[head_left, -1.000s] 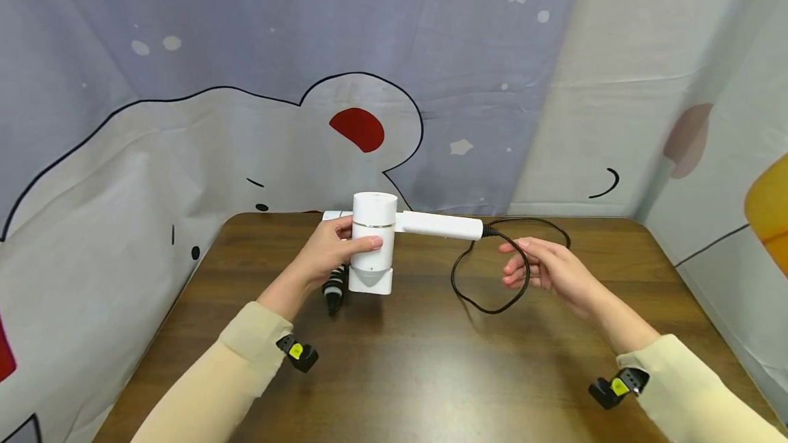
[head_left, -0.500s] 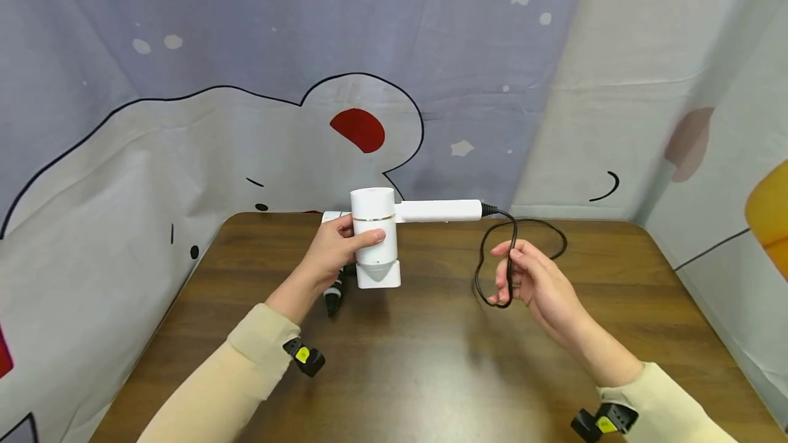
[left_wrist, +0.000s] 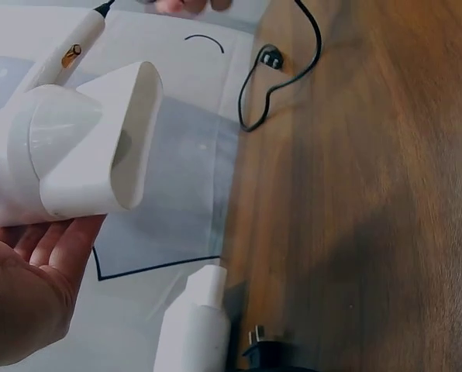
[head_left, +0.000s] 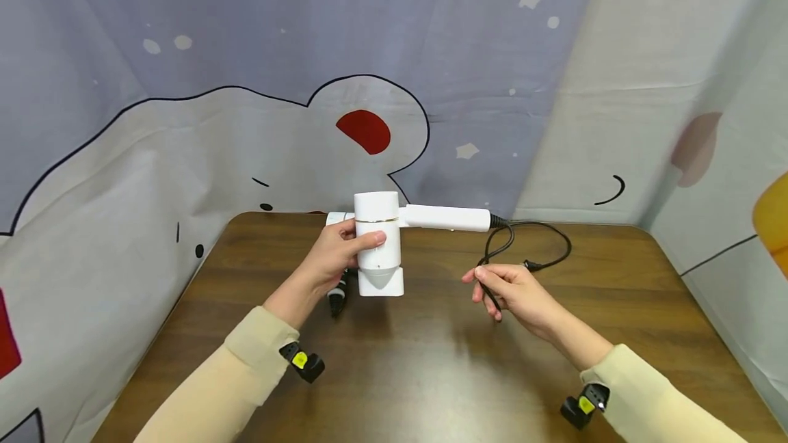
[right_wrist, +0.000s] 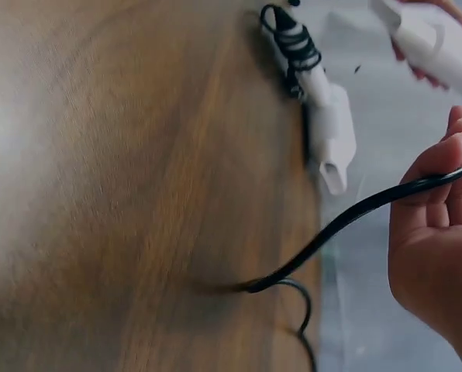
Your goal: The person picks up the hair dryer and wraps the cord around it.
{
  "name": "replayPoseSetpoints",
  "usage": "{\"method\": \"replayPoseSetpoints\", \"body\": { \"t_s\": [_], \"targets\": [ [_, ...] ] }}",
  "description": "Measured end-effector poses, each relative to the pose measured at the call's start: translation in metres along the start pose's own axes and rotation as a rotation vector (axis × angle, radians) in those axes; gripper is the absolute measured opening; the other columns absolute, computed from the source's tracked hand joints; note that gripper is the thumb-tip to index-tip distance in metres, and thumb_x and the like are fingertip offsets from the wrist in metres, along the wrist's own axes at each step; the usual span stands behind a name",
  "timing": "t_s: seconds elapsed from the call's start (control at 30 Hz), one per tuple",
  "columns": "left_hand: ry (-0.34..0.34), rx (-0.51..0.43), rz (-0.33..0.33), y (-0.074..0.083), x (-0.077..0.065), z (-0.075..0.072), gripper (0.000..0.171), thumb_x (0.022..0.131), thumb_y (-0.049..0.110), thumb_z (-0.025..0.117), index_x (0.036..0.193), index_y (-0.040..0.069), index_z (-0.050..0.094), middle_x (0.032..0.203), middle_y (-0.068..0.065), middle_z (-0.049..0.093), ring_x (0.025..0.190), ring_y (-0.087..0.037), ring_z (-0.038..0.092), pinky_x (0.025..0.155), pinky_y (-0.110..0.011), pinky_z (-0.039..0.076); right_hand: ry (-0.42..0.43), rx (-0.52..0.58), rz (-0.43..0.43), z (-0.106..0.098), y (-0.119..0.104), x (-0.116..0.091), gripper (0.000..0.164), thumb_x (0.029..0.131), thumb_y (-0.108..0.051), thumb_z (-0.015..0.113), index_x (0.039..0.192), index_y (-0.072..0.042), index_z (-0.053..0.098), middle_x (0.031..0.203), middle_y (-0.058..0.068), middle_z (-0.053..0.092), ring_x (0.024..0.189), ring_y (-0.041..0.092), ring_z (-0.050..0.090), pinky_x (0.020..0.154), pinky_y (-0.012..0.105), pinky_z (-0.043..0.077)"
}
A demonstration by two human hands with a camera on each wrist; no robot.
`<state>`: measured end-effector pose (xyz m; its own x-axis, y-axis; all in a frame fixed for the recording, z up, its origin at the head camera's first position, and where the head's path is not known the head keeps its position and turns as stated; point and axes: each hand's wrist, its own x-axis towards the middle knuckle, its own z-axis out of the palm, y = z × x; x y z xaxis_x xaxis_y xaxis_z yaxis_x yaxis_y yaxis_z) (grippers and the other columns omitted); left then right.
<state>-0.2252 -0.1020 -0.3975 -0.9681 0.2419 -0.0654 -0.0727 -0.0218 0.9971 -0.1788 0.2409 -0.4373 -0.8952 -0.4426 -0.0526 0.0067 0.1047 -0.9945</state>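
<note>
My left hand [head_left: 326, 258] grips the barrel of a white hair dryer [head_left: 377, 207], held up over the table with its flat nozzle [left_wrist: 134, 139] pointing down and its handle [head_left: 446, 217] out to the right. A black power cord [right_wrist: 363, 208] leaves the handle's end and loops down to my right hand [head_left: 523, 296], which pinches it between thumb and fingers. The cord's plug [left_wrist: 271, 58] hangs near the far right. Behind my left hand lies a second white hair dryer [right_wrist: 336, 136], its cord [right_wrist: 297, 48] wound around its handle; the head view mostly hides it.
A brown wooden table [head_left: 418, 374] extends beneath both hands. Patterned curtain cloth [head_left: 277, 149] hangs directly behind its far edge and along the right side. The second dryer's plug [left_wrist: 266, 349] rests on the tabletop.
My right hand has moved left and slightly lower, and now pinches the cord, which earlier hung in a wide loop by its fingers. The left hand and the dryer have barely shifted.
</note>
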Motion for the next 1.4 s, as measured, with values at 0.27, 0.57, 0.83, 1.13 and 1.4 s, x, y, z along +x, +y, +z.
{"method": "replayPoseSetpoints", "body": {
  "t_s": [0.27, 0.57, 0.83, 1.13, 1.4],
  "targets": [
    [-0.082, -0.046, -0.009, 0.001, -0.005, -0.001, 0.045, 0.095, 0.012, 0.074, 0.130, -0.013, 0.060, 0.106, -0.006, 0.072, 0.091, -0.019, 0.072, 0.078, -0.039, 0.063, -0.020, 0.062, 0.097, -0.031, 0.014, 0.012, 0.035, 0.113, -0.025, 0.057, 0.118, 0.006, 0.071, 0.087, -0.001, 0.071, 0.059, 0.007, 0.059, 0.054, 0.021, 0.051],
    [-0.208, 0.004, -0.028, -0.001, -0.010, -0.009, 0.053, 0.091, 0.019, 0.082, 0.126, -0.015, 0.061, 0.103, -0.006, 0.075, 0.090, -0.021, 0.074, 0.079, -0.042, 0.064, -0.112, -0.208, 0.111, -0.065, -0.007, 0.024, 0.021, 0.105, -0.009, 0.067, 0.101, 0.011, 0.073, 0.077, 0.009, 0.074, 0.052, 0.009, 0.064, 0.048, 0.026, 0.053],
    [-0.255, 0.082, -0.039, -0.004, -0.008, -0.013, 0.053, 0.089, 0.018, 0.084, 0.127, -0.014, 0.063, 0.108, -0.013, 0.076, 0.094, -0.021, 0.073, 0.081, -0.043, 0.063, -0.147, -0.574, 0.094, -0.074, -0.050, 0.033, 0.029, 0.103, -0.018, 0.073, 0.080, -0.002, 0.067, 0.065, 0.007, 0.067, 0.048, 0.014, 0.064, 0.046, 0.032, 0.054],
    [-0.203, 0.141, -0.046, -0.013, -0.007, -0.010, 0.047, 0.091, 0.015, 0.082, 0.127, -0.010, 0.066, 0.111, -0.016, 0.077, 0.094, -0.022, 0.074, 0.081, -0.042, 0.063, -0.075, -0.726, -0.004, -0.055, -0.072, 0.033, 0.033, 0.104, -0.025, 0.073, 0.075, -0.012, 0.064, 0.063, 0.005, 0.066, 0.045, 0.019, 0.062, 0.044, 0.033, 0.052],
    [-0.072, 0.136, -0.038, -0.015, -0.008, -0.007, 0.041, 0.092, 0.013, 0.082, 0.125, -0.008, 0.068, 0.108, -0.015, 0.076, 0.089, -0.023, 0.073, 0.078, -0.041, 0.063, -0.025, -0.789, -0.113, -0.035, -0.088, 0.029, 0.026, 0.107, -0.022, 0.068, 0.083, -0.012, 0.065, 0.061, -0.003, 0.059, 0.045, 0.016, 0.058, 0.042, 0.028, 0.044]
  ]
}}
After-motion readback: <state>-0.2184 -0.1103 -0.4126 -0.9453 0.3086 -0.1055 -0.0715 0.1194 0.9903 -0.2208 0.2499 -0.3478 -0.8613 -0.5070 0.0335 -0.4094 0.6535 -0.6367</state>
